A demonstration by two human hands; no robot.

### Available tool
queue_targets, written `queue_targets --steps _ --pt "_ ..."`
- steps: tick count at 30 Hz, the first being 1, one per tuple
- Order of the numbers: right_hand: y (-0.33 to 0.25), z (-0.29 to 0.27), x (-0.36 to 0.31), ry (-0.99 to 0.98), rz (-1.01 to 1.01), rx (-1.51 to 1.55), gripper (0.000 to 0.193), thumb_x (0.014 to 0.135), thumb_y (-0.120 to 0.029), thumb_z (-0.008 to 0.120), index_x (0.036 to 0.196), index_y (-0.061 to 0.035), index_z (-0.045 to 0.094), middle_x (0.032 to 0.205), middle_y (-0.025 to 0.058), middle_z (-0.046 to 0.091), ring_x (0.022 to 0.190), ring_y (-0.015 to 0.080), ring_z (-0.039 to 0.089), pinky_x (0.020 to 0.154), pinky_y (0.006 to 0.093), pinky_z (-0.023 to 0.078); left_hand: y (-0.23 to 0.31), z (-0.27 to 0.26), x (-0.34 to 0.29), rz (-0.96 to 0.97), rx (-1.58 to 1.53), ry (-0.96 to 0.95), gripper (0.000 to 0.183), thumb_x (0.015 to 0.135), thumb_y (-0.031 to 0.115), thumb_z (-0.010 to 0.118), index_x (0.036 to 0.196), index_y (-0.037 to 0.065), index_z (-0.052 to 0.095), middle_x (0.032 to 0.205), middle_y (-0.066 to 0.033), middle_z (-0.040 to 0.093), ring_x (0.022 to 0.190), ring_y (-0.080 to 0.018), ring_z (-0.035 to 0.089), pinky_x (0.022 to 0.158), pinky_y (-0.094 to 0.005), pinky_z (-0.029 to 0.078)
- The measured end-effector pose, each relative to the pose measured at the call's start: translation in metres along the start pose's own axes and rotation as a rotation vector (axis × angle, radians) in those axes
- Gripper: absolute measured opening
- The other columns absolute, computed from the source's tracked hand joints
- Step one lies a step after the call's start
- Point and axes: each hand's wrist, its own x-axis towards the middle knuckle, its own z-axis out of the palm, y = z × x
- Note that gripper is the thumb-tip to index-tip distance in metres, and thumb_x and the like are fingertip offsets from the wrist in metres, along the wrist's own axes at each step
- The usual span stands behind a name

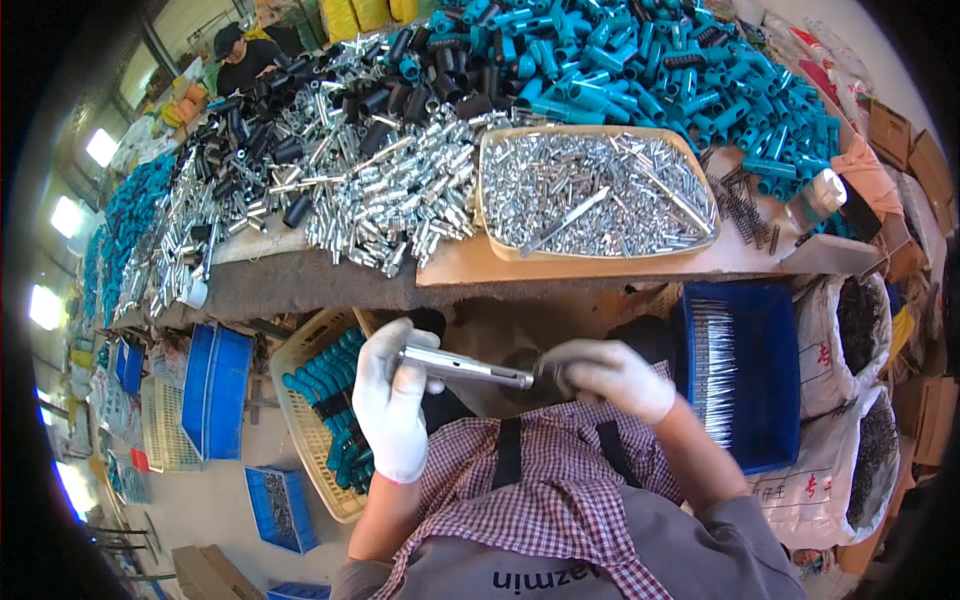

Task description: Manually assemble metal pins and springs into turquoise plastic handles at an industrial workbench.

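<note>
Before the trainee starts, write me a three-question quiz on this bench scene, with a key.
1. True or false: the left hand wears a white glove and holds a metal tube.
2. What colour is the bin with the row of slim metal parts? A red, B blue, C yellow.
3. Fill the gap: the cream tray stands to the ___ of the silver heap.

Key: 1 true; 2 B; 3 right.
</note>
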Motion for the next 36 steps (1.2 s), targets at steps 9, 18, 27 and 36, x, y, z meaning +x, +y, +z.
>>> queue_targets --steps 9,18,27,36 --pt "0.031 0.033 -0.014 0.089 0.0 0.347 0.046 0.096 -0.031 0.06 0.127 0.004 0.062 0.089 0.0076 0.063 0.066 0.0106 0.053 0.058 0.0248 0.043 -0.014 0.011 -0.019 -0.113 0.157 -0.295 0.065 0.096 0.045 0.062 0.132 -0.009 0.054 0.114 -0.0189 0.065 0.088 -0.0193 0.065 0.072 -0.0281 0.053" --pt "0.05 0.037 -0.017 0.083 -0.212 -0.125 0.049 0.083 -0.02 0.069 0.125 0.0017 0.061 0.114 0.0206 0.068 0.102 0.0295 0.067 0.089 0.0374 0.052 -0.008 0.019 -0.013 0.155 0.723 -1.04 0.048 0.072 0.016 0.081 0.117 0.005 0.069 0.094 -0.0153 0.07 0.08 -0.0302 0.069 0.072 -0.0351 0.055" --pt "0.08 -0.015 -0.058 0.327 -0.176 -0.249 0.047 0.088 -0.034 0.067 0.123 -0.0018 0.063 0.121 0.0193 0.065 0.111 0.0326 0.063 0.098 0.0399 0.049 -0.022 0.044 -0.027 0.13 0.694 -0.989 0.037 0.071 0.014 0.082 0.106 0.002 0.072 0.085 -0.0149 0.071 0.072 -0.0284 0.069 0.066 -0.0319 0.054" --pt "0.205 -0.141 -0.151 0.9 0.347 -1.259 0.024 0.078 -0.008 0.062 0.1 -0.0101 0.073 0.102 0.0154 0.065 0.098 0.0351 0.063 0.084 0.0456 0.052 -0.031 0.036 -0.032 0.016 0.615 -0.821 0.034 0.076 0.005 0.075 0.109 -0.003 0.07 0.098 -0.0198 0.072 0.086 -0.0294 0.072 0.078 -0.0336 0.055"
